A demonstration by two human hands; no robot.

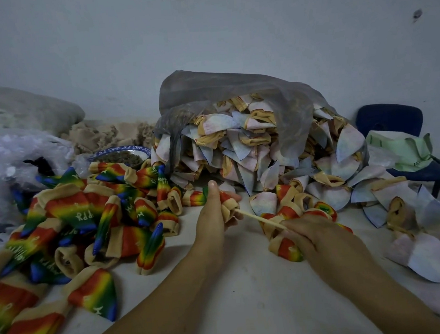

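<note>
My left hand [212, 215] grips a small rainbow sock [227, 202] with a beige cuff, thumb pointing up along it. My right hand [318, 235] holds a thin wooden stick [258, 219] whose far end goes into the cuff of that sock. Under the fingers of the same right hand lies another rainbow sock [287, 249]. A pile of rainbow socks [85, 218] covers the white surface at the left. Pale inside-out socks [259, 147] spill from a grey plastic bag [220, 92] at the centre back.
A blue-rimmed bowl [121, 151] with dark contents stands behind the rainbow pile. Clear plastic bags [5, 159] lie at far left. A blue chair [396, 124] with green cloth on it stands at right. More pale socks [428, 255] lie at the right.
</note>
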